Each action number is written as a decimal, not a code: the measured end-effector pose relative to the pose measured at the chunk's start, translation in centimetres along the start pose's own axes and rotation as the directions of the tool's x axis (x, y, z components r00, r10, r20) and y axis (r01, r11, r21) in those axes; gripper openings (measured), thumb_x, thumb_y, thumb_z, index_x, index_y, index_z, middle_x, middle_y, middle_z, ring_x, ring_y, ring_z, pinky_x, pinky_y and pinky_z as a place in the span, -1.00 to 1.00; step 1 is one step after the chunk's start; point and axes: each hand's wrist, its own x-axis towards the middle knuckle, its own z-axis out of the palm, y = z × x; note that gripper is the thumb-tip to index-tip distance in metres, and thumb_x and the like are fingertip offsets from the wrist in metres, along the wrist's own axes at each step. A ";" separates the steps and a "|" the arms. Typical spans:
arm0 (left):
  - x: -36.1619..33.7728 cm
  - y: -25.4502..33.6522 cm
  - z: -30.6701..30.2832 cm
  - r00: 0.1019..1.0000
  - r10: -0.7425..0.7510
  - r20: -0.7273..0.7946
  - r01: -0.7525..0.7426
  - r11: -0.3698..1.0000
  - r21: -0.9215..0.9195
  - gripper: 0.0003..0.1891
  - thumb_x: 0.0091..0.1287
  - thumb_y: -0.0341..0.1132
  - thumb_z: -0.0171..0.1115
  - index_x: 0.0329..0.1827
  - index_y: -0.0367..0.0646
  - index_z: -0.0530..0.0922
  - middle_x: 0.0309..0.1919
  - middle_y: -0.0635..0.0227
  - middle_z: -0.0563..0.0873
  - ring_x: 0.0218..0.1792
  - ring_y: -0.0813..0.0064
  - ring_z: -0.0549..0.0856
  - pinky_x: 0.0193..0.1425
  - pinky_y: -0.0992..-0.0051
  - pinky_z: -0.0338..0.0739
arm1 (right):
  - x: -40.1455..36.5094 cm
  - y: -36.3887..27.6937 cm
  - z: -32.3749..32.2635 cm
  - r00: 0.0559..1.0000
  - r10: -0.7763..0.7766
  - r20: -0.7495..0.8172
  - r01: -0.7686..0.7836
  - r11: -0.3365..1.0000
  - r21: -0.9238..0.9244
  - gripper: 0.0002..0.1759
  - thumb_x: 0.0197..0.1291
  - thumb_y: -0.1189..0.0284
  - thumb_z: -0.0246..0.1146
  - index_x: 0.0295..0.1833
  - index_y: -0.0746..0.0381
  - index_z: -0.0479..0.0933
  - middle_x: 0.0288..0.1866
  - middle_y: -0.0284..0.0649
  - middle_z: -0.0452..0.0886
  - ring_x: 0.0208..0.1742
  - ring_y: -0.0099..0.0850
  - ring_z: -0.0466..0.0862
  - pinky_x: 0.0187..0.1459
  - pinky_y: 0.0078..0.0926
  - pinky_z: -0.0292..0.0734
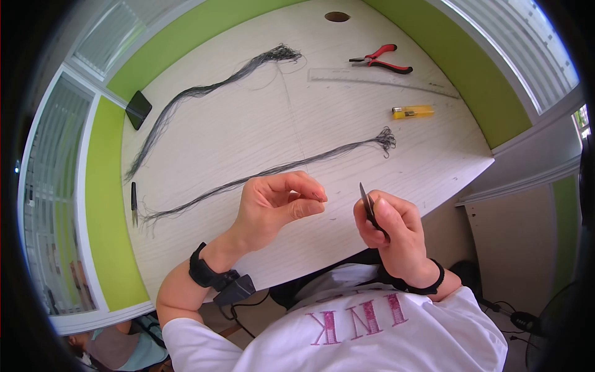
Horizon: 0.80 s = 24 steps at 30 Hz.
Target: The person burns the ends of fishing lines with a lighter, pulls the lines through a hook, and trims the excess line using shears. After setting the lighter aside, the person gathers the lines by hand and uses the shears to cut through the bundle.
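Observation:
My left hand (273,204) is raised over the table's front part, thumb and forefinger pinched on something thin and tiny at the fingertips. To its right, my right hand (396,232) is closed around a small dark pointed tool (365,201), its tip pointing up and away from me. The two hands are apart. Behind my left hand a long bundle of dark threads (279,168) lies across the table, with curled hook-like ends at its right. A second dark thread bundle (198,91) lies farther back on the left.
On the white table (334,124) lie red-handled pliers (381,60), a clear ruler (372,79), a yellow lighter (414,111), a black phone-like object (138,110) and a small black-handled tool (134,201). Green partitions edge it. Another person (118,347) shows at lower left.

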 end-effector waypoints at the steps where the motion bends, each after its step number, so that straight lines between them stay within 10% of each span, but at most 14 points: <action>1: 0.0 -0.1 -0.1 1.000 0.013 -0.013 -0.013 1.000 0.016 -0.86 0.25 -0.56 0.34 -0.14 -0.29 0.64 -0.18 0.30 0.69 -0.13 0.56 0.64 -0.01 0.56 0.57 | -0.1 -0.1 -0.1 0.984 -0.177 -0.028 0.168 0.964 -0.206 -0.68 0.36 0.26 0.22 -0.34 0.30 0.52 -0.51 -0.47 0.38 -0.55 -0.69 0.24 -0.54 -0.68 0.09; 3: -0.1 -0.3 -0.1 1.000 0.010 -0.029 -0.010 1.000 0.000 -0.85 0.25 -0.56 0.34 -0.13 -0.29 0.65 -0.17 0.29 0.69 -0.12 0.56 0.64 0.00 0.57 0.57 | 0.0 -0.6 -0.8 0.936 -0.351 -0.018 0.314 0.857 -0.408 -0.74 0.31 0.32 0.30 -0.28 0.33 0.54 -0.50 -0.43 0.44 -0.54 -0.66 0.33 -0.54 -0.67 0.18; 6: 0.0 -0.4 -0.2 0.999 0.008 -0.050 -0.010 0.999 -0.031 -0.83 0.24 -0.56 0.35 -0.11 -0.28 0.65 -0.16 0.29 0.70 -0.10 0.57 0.65 0.03 0.58 0.58 | 0.3 -1.9 -2.5 0.780 -0.608 0.149 0.308 0.165 -0.937 -0.71 0.08 0.38 0.46 -0.18 0.33 0.59 -0.43 -0.21 0.54 -0.47 -0.47 0.56 -0.52 -0.57 0.37; 11: 0.0 -0.1 0.2 0.989 -0.063 -0.137 0.050 0.994 -0.093 -0.82 0.24 -0.53 0.36 -0.10 -0.28 0.66 -0.15 0.31 0.71 -0.10 0.59 0.65 0.01 0.61 0.56 | 0.0 -4.3 -6.1 0.647 -0.758 0.089 -0.022 -0.135 -0.991 -0.73 0.06 0.37 0.46 -0.18 0.29 0.63 -0.35 -0.20 0.57 -0.48 -0.38 0.58 -0.50 -0.51 0.41; 13: 0.1 -0.1 0.5 0.976 -0.080 -0.203 0.078 0.997 -0.020 -0.70 0.24 -0.35 0.41 -0.02 -0.25 0.61 -0.31 0.42 0.64 -0.35 0.72 0.47 -0.39 0.71 0.27 | 0.0 -5.3 -8.1 0.667 -0.745 0.032 -0.103 -0.134 -0.986 -0.71 0.10 0.35 0.43 -0.13 0.28 0.62 -0.34 -0.18 0.57 -0.47 -0.34 0.59 -0.43 -0.47 0.45; 17: 0.5 0.4 0.8 0.983 -0.094 -0.160 0.086 0.995 -0.052 -0.53 0.24 -0.36 0.41 0.19 -0.26 0.50 -0.34 0.45 0.61 -0.37 0.73 0.45 -0.41 0.71 0.24 | 0.1 -6.0 -10.3 0.688 -0.725 -0.028 -0.243 -0.194 -0.950 -0.70 0.17 0.36 0.36 0.00 0.21 0.60 -0.22 -0.20 0.60 -0.37 -0.31 0.64 -0.28 -0.43 0.49; 19: 0.6 0.3 0.9 0.983 -0.069 -0.169 0.068 0.998 -0.014 -0.37 0.23 -0.36 0.42 0.35 -0.26 0.35 -0.37 0.48 0.59 -0.37 0.73 0.45 -0.41 0.72 0.23 | 0.3 -6.6 -10.3 0.563 -0.705 0.430 -0.325 -0.668 -0.669 -0.71 0.16 0.40 0.36 0.00 0.19 0.62 -0.14 -0.23 0.61 -0.25 -0.30 0.64 -0.23 -0.44 0.49; 22: 0.6 0.1 0.8 0.986 -0.060 -0.153 0.062 0.998 0.007 -0.32 0.22 -0.36 0.43 0.38 -0.26 0.31 -0.38 0.49 0.59 -0.35 0.73 0.46 -0.38 0.72 0.26 | 0.9 -6.3 -7.8 0.441 -0.798 0.411 -0.147 -0.515 -0.844 -0.76 0.11 0.50 0.37 -0.06 0.20 0.65 -0.09 -0.22 0.59 -0.15 -0.32 0.62 -0.18 -0.46 0.49; 24: 0.6 0.3 1.0 0.987 -0.067 -0.147 0.072 0.997 0.023 -0.32 0.22 -0.35 0.44 0.37 -0.26 0.33 -0.38 0.50 0.59 -0.35 0.73 0.47 -0.35 0.72 0.30 | 1.5 -4.6 -4.6 0.545 -0.793 0.273 0.341 -0.088 -0.936 -0.82 0.06 0.67 0.34 -0.19 0.26 0.68 -0.26 -0.23 0.60 -0.30 -0.42 0.60 -0.30 -0.56 0.46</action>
